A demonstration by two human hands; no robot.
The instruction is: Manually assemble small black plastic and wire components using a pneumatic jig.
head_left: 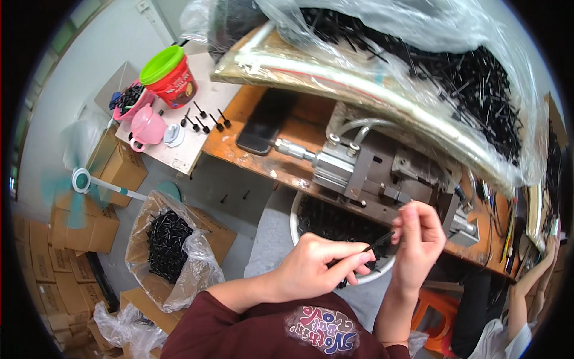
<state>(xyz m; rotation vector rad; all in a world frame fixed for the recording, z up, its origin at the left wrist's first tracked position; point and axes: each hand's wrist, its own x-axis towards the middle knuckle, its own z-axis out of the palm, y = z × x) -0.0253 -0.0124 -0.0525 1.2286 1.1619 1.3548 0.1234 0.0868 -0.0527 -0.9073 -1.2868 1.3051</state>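
My left hand (320, 266) is closed around a thin black rod (381, 240), and a dark end shows below its fingers. Fingers of my right hand (418, 236) pinch the rod's other end, close to the front of a metal clamping machine (338, 173) with an air cylinder and clear hoses. Both hands are over a white-rimmed bucket (295, 218) of black parts, which sits between my legs. Whether the left hand holds more than one rod is hard to make out.
A plastic-lined tray (359, 90) heaped with black parts overhangs the bench. A phone (261, 122) lies left of the machine. Beyond are a red tub (176, 84), pink cup (148, 125) and several upright black parts. A lined box (137, 251) stands lower left; a person's arm (535, 272) shows right.
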